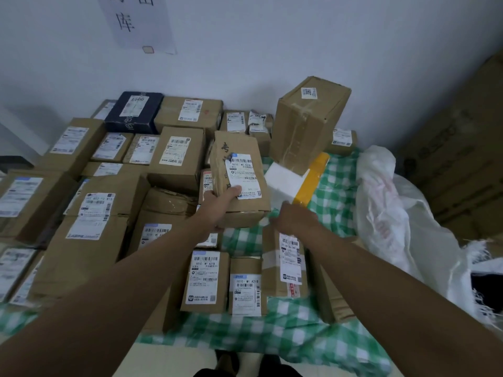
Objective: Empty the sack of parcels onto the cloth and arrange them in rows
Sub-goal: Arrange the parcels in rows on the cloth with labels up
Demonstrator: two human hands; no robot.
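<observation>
Parcel [239, 180], long axis running away toward the wall, gripped by left hand [217, 205]; right hand [295, 219] blurred, fingers unclear, beside bare checked cloth [334, 191].

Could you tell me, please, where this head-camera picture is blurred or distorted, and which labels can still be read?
Head view: wide-angle bending curves the large cartons at right; motion blur smears the checked cloth and the right hand; the label on the box held by the left hand reads partly.
</observation>
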